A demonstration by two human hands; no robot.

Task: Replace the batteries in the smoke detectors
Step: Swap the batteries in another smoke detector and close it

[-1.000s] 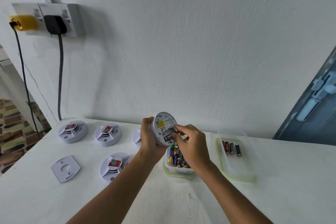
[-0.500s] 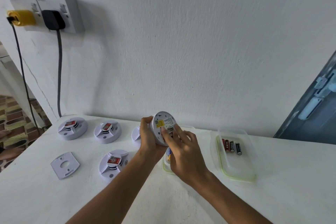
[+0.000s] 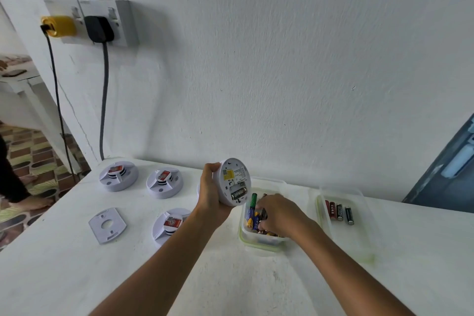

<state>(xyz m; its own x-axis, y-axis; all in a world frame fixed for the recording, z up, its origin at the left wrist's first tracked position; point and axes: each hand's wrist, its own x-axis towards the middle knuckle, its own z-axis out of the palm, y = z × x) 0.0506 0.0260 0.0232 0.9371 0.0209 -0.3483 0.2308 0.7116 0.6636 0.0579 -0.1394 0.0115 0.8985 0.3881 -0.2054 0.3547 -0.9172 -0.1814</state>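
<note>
Bright, even daylight w/ soft shadows, no glare; wide-angle bending at edges, slight softness overall.

1. We take this for a home, with a white table [image 3: 77, 277] as a makeshift workbench pushed against a rough white plastered wall [image 3: 307, 59].
2. Above the table's far left corner we see a double wall socket [image 3: 102, 20] with a yellow plug [image 3: 60, 26] and a black plug [image 3: 98, 29], their cables hanging down.
3. Left of the table we see a patterned tiled floor [image 3: 30, 161] and someone's bare foot [image 3: 36, 204].
4. Beyond the table's right end stands a blue door [image 3: 446, 169] with a handle.
5. On the table we see household items: plastic food tubs of batteries [image 3: 266, 241] and smoke detectors [image 3: 118, 176].
</note>
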